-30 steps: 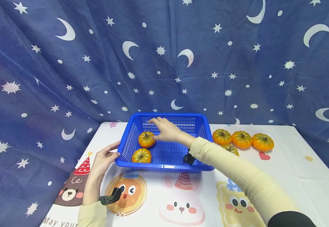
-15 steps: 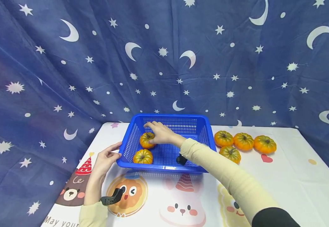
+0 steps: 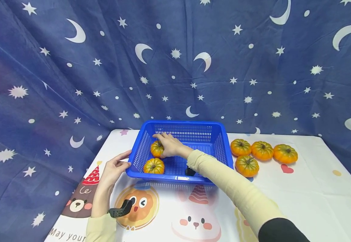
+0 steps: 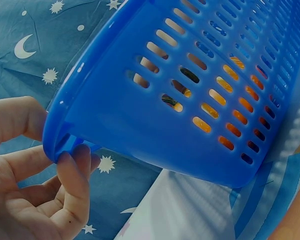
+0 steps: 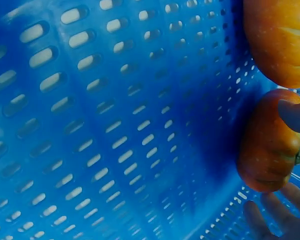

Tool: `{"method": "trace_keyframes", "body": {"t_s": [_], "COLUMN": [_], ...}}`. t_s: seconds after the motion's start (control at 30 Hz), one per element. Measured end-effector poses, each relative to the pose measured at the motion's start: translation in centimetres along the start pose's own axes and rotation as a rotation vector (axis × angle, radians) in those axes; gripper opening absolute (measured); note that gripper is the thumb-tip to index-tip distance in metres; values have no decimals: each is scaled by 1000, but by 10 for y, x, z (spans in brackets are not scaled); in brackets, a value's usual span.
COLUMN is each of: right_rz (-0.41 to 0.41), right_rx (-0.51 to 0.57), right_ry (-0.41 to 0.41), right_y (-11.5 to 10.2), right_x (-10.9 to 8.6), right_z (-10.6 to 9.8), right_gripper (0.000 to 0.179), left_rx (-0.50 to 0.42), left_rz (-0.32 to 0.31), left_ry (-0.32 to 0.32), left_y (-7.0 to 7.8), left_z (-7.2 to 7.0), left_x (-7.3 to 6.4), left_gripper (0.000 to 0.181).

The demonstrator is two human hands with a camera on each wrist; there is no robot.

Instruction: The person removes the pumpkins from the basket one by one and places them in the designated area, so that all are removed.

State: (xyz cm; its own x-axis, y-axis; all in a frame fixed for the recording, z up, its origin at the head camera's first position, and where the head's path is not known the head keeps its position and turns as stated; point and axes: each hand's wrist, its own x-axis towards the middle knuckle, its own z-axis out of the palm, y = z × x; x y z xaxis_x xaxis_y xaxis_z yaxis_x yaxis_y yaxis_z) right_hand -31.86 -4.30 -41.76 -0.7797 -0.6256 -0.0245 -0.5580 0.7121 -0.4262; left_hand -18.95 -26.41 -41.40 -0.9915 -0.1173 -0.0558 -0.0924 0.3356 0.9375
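Observation:
A blue plastic basket [image 3: 163, 176] with slotted walls stands on the table. At its left rim, my left hand [image 3: 112, 170] pinches the edge between thumb and fingers; the left wrist view shows this grip on the rim [image 4: 54, 120] up close. Inside the basket, my right hand [image 3: 173, 146] holds an orange pumpkin [image 3: 155, 150] near the left wall. In the right wrist view the thumb lies over that pumpkin [image 5: 265, 150] and the fingers reach round its other side. A second pumpkin [image 3: 153, 166] sits in the front left corner, just nearer to me.
To the right of the basket, a pumpkin [image 3: 247, 166] lies in front of a row of three more, among them a pumpkin [image 3: 285, 154] at the right end. A white tablecloth [image 3: 308, 188] with cartoon prints covers the table. Behind hangs a blue starry curtain [image 3: 175, 97].
My right hand has come down and slightly left, its fingers closing round the rear pumpkin. The left hand keeps its grip on the rim. The head view has shifted slightly.

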Motion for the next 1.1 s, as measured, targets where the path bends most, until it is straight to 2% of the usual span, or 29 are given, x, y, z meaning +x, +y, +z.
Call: {"method": "trace_keyframes", "body": {"t_s": [0.2,0.47,0.73,1.1], "right_rz": [-3,13,-25,-40], "right_rx": [-4,56,78,79], "right_ry": [12,5,-1,-28], "right_y": [4,8,10,12], "right_x": [4,5,6,7], "right_z": [6,11,14,15], "right_gripper": [95,101,104,89], "left_rx": [-19,-5,-27,-29], "left_rz": [-1,1,-3,13], "left_ry": [-5,-3,-8,-8], "left_y": [0,-1,1,1], "left_z": [1,1,1,0], "left_x": [2,1,-2,-2], "left_gripper": [49,48,50,50]}}
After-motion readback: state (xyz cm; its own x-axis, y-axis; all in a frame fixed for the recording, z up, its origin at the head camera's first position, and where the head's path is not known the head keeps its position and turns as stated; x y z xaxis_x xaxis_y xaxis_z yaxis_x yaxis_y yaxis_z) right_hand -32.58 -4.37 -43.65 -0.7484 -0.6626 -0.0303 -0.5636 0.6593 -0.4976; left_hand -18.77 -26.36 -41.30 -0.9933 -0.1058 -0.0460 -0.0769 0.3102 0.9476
